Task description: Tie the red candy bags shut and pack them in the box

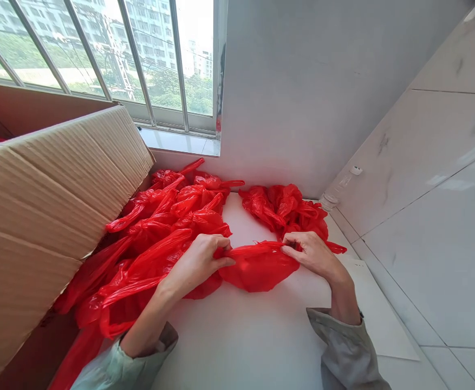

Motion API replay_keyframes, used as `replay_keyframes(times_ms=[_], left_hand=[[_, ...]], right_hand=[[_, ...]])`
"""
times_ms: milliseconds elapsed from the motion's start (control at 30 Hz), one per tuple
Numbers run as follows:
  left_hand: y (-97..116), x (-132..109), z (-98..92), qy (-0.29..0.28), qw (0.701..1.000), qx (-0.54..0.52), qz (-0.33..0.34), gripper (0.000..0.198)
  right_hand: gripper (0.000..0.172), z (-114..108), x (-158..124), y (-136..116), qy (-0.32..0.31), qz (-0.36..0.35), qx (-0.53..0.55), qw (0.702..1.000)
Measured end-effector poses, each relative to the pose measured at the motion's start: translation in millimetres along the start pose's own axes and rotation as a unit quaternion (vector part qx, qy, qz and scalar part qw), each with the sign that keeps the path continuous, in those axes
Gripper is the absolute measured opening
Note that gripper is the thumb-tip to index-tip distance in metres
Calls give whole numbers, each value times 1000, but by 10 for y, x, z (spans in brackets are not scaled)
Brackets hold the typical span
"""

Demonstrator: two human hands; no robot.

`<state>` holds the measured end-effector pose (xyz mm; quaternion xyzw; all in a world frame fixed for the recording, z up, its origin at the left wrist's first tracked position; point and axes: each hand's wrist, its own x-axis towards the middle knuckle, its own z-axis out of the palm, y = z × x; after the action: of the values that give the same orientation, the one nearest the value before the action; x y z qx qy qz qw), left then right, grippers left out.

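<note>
A thin red plastic bag (257,271) is stretched between my two hands, low over the white table (245,336). My left hand (208,254) pinches its upper left corner between thumb and fingers. At the upper right edge, my right hand (308,250) pinches the bag the same way. Crumpled red plastic bags (151,233) lie heaped to the left, reaching under my left forearm. A smaller heap of red bags (275,206) sits behind the held bag, close to the wall and partly hidden by my right hand.
An open cardboard box (58,189) stands on the left, with some red plastic inside. Behind are a barred window (151,65) and a grey wall (302,81). A clear plastic bottle (337,189) rests in the right corner by the tiled wall (432,227).
</note>
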<state>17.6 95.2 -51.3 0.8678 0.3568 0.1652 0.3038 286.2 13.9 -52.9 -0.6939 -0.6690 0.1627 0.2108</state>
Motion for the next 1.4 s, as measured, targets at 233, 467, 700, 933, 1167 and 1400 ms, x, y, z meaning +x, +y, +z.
replay_keyframes(times_ms=[233, 467, 700, 933, 1167, 1400], left_hand=[[13, -84, -217, 7, 1000, -16, 6, 16], [209, -115, 15, -33, 998, -7, 48, 35], [374, -182, -15, -100, 990, 11, 99, 16], [293, -212, -274, -33, 993, -40, 105, 9], [121, -236, -432, 23, 961, -275, 30, 15], [167, -283, -457, -64, 980, -181, 44, 30]], right_hand=[[18, -42, 12, 147, 95, 22, -29, 995], [18, 4, -24, -119, 35, -15, 17, 999], [13, -44, -60, -175, 70, -10, 70, 995], [10, -109, -90, -81, 115, 8, 48, 992], [23, -167, -153, 69, 281, 67, 212, 933], [25, -234, -179, 17, 317, 25, 413, 853]])
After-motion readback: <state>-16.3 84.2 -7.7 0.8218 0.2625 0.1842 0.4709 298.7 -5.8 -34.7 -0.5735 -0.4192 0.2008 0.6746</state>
